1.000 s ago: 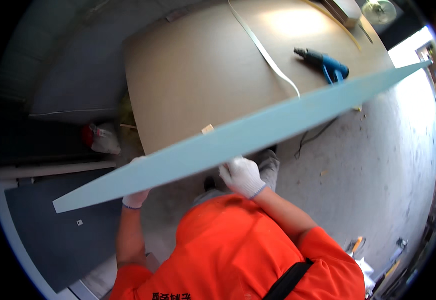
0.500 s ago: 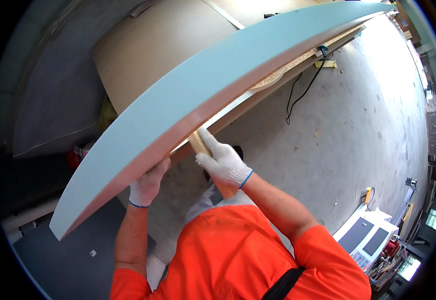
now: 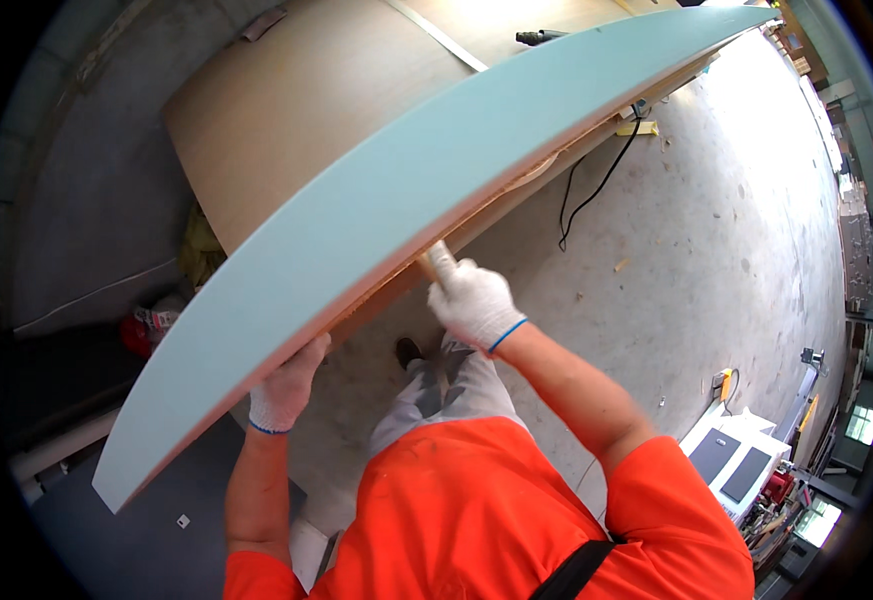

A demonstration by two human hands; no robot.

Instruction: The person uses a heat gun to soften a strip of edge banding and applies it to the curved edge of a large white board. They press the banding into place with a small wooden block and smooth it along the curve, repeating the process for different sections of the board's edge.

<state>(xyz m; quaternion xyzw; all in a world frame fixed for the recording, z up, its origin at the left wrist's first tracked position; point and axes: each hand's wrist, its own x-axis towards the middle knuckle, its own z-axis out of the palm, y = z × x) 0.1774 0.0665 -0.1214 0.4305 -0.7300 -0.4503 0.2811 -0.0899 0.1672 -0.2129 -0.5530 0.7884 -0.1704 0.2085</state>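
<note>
A long curved panel (image 3: 396, 190), pale blue on its face with a pinkish side edge, slants across the view from lower left to upper right. My left hand (image 3: 288, 388), in a white knit glove, grips its near edge toward the left end, fingertips hidden beneath. My gloved right hand (image 3: 474, 300) is up against the same edge nearer the middle, its index finger stretched along a tan wooden strip (image 3: 424, 264). Only a little of that strip shows; the hand and panel cover the rest.
Beyond the panel lies a large brown board surface (image 3: 286, 110) with a black tool (image 3: 538, 38) on it. A black cord (image 3: 601, 195) hangs at right over the grey floor (image 3: 696, 250). A dark grey board (image 3: 186, 490) is at lower left, a white machine (image 3: 731, 455) at lower right.
My right hand has moved up and right along the edge, with the wooden strip now mostly out of sight. The panel has tilted, showing less of its pinkish side. My left hand still grips it.
</note>
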